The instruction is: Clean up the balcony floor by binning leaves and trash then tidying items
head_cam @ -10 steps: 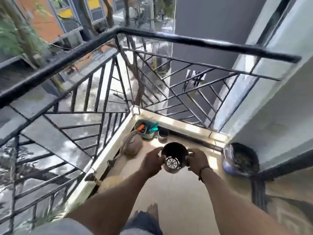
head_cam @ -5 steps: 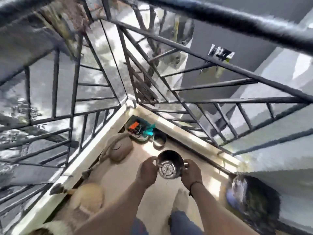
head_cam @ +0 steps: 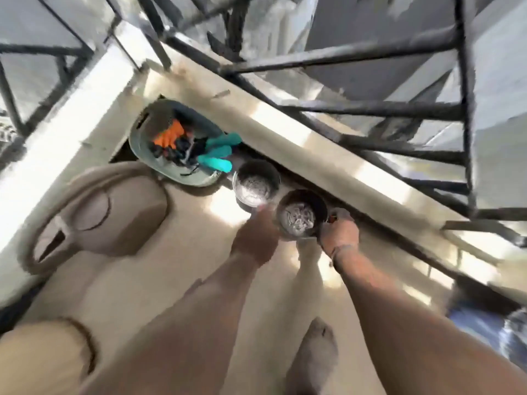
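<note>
Floor took up the lower half of the view, with the railing and its pale kerb running from 10 to 4 o'clock. Beige watering can lay at 9 o'clock. Green tub of tools sat at 11 in the corner, orange and teal handles sticking out.

Two black pots, both empty, slotted bottoms showing. One pot stood on the floor just beside the tub, against the kerb. The held pot was dead centre, at 4 o'clock of the first and almost touching it.

Left hand was on the held pot's left rim; the blur hid the fingers, so I couldn't tell its grip. Right hand was curled over the right rim, grasping it.

Judged step: parking this pot in the row along the kerb, tidying phase. To do it well:
- lower it level, base flat before letting go
- keep it upright; a light empty pot tips easily
- butt it against the neighbour and the kerb so the row stays tight
- release one side first, check it sits, then the other
</note>
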